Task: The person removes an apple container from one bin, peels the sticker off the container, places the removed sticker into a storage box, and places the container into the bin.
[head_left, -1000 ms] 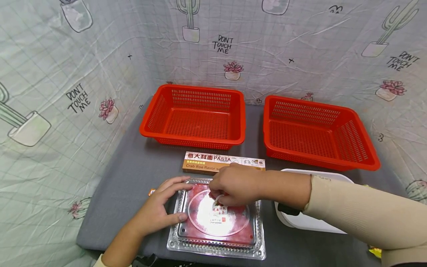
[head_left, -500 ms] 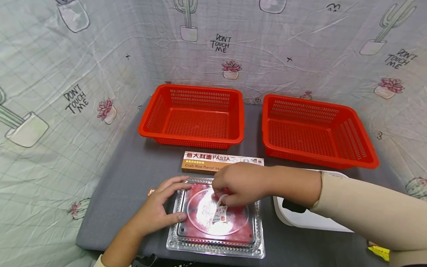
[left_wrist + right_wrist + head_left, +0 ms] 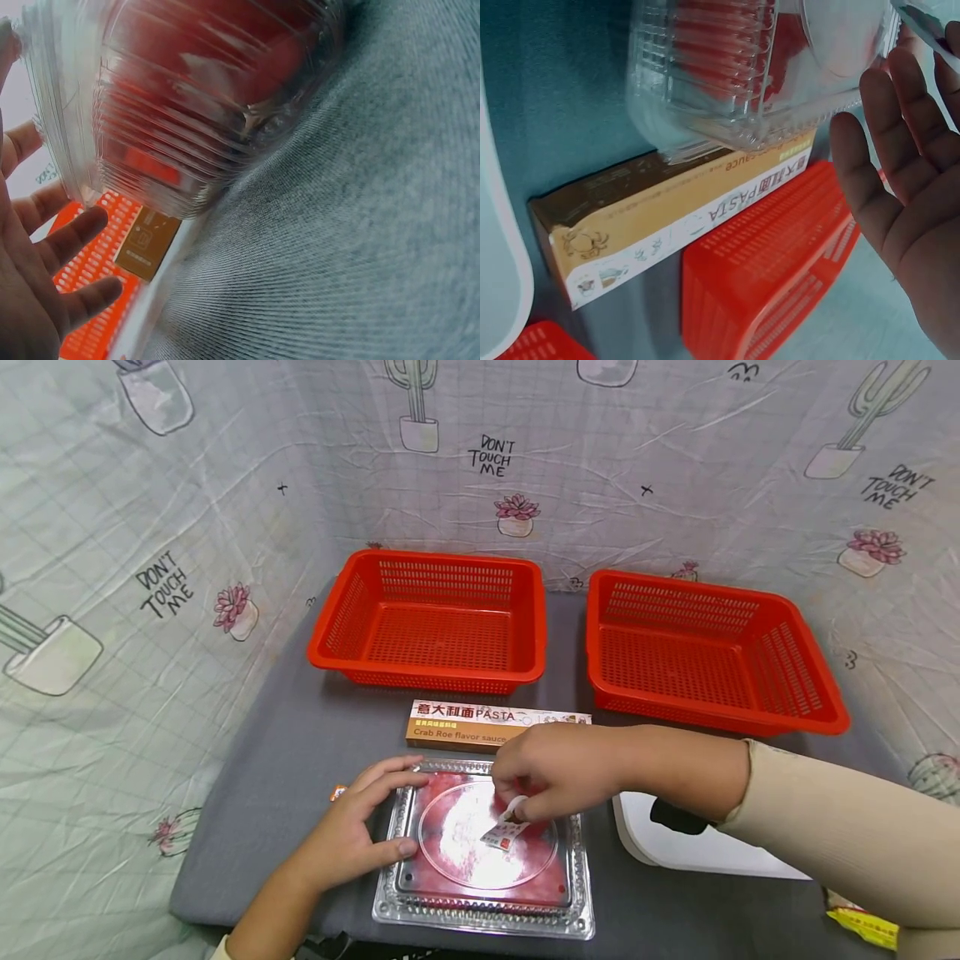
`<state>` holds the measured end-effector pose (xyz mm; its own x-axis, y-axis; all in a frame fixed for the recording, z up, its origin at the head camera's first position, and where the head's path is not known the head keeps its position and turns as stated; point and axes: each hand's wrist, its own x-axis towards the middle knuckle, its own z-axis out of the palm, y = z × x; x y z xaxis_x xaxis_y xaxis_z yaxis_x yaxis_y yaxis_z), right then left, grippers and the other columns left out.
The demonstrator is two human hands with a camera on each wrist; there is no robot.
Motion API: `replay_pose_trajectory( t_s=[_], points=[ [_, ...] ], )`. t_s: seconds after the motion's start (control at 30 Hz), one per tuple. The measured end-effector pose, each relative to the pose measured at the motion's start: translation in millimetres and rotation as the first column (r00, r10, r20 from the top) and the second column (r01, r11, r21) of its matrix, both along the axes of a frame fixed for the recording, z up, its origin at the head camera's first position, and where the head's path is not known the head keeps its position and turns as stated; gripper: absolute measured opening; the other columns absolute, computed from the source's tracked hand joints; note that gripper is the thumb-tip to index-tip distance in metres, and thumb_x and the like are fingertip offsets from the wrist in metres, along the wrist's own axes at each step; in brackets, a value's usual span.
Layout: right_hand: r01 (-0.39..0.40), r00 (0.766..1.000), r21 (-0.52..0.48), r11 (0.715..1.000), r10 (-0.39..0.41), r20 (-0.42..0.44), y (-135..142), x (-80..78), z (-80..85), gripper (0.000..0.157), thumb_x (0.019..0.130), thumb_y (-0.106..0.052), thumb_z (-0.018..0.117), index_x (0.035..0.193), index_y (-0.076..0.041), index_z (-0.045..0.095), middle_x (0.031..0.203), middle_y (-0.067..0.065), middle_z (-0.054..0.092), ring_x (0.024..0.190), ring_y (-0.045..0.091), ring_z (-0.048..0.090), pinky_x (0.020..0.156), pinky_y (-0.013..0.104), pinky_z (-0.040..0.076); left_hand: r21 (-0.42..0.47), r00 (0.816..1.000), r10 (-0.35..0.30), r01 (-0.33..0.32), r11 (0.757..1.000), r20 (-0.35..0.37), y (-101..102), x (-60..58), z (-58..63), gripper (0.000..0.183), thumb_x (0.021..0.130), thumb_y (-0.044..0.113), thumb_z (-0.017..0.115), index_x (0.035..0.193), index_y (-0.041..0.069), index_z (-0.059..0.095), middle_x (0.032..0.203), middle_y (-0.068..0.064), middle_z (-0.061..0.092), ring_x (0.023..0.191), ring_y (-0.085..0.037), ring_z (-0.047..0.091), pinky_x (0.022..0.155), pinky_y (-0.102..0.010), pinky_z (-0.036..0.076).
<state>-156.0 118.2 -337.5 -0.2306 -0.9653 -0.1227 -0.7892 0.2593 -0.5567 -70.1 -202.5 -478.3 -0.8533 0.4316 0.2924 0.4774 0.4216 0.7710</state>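
A clear plastic box (image 3: pixel 487 923) with a ridged rim and red contents stands on the grey table. My left hand (image 3: pixel 352 827) rests on its left edge with the fingers spread; in the left wrist view those fingers (image 3: pixel 64 251) lie along the rim. Above the lid, my right hand (image 3: pixel 558 770) pinches a small white printed label (image 3: pixel 504 837) by its upper end. The label hangs tilted, its lower end close to the lid; whether it touches is hard to tell. The right wrist view shows only a corner of the label (image 3: pixel 930 26) near the fingertips.
Behind the box lies a long pasta carton (image 3: pixel 457 727), partly covered by my right hand. Two red baskets (image 3: pixel 427 678) stand at the back. To the right, a white tray (image 3: pixel 720 856) sits under my forearm, with a yellow packet (image 3: pixel 862 927) near the table edge.
My right hand has moved to the right and drawn the label with it; the label, upright over the lid's middle before, is now slanted. My left hand stays on the box.
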Motion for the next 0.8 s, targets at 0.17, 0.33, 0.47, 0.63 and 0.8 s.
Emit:
replay_pose_trajectory(
  t_s=[0.17,0.33,0.47,0.63,0.8],
  points=[
    [0.013,0.997,0.010,1.000,-0.014,0.075,17.8,-0.1,1.3,0.016,0.093,-0.012,0.073,0.086,-0.023,0.064,0.085,-0.019,0.059,0.081,0.007,0.056,0.072,0.023,0.049,0.005,1.000,-0.013,0.013,1.000,-0.006,3.9,-1.0,-2.1,0.073,0.078,0.030,0.089,0.146,0.030,0.063,0.160,0.002,0.050,0.145,-0.025,0.048,0.115,-0.052,0.041],
    [0.089,0.984,0.038,0.995,-0.094,0.153,41.2,-1.9,8.5,0.017,0.093,-0.014,0.076,0.087,-0.026,0.066,0.086,-0.020,0.062,0.082,0.010,0.061,0.071,0.027,0.053,0.010,1.000,-0.017,0.017,1.000,-0.012,6.2,-1.4,-2.6,0.074,0.077,0.028,0.089,0.146,0.030,0.062,0.159,0.001,0.050,0.144,-0.025,0.049,0.114,-0.050,0.041],
    [0.172,0.965,0.104,0.980,-0.188,0.181,63.9,-5.6,15.6,0.017,0.092,-0.016,0.077,0.086,-0.027,0.067,0.082,-0.018,0.062,0.082,0.010,0.061,0.069,0.030,0.055,0.009,1.000,-0.017,0.018,1.000,-0.019,6.8,-1.7,-2.7,0.075,0.076,0.027,0.089,0.146,0.029,0.063,0.159,0.000,0.051,0.144,-0.025,0.050,0.114,-0.048,0.042],
    [0.251,0.950,0.209,0.945,-0.282,0.134,91.1,-12.6,21.7,0.017,0.090,-0.017,0.078,0.085,-0.029,0.067,0.082,-0.018,0.065,0.085,0.011,0.063,0.072,0.033,0.056,-0.003,1.000,-0.012,0.012,1.000,-0.026,4.8,-1.9,-3.2,0.077,0.075,0.027,0.090,0.147,0.028,0.062,0.159,0.001,0.051,0.143,-0.024,0.050,0.113,-0.047,0.042],
    [0.315,0.923,0.319,0.894,-0.367,0.116,117.7,-22.0,25.8,0.017,0.088,-0.018,0.081,0.084,-0.027,0.067,0.084,-0.015,0.067,0.087,0.014,0.064,0.072,0.034,0.058,-0.005,0.999,-0.008,0.008,1.000,-0.043,2.0,-1.9,-4.2,0.078,0.074,0.026,0.090,0.147,0.028,0.062,0.158,0.001,0.051,0.143,-0.022,0.050,0.115,-0.037,0.038]
  ],
)
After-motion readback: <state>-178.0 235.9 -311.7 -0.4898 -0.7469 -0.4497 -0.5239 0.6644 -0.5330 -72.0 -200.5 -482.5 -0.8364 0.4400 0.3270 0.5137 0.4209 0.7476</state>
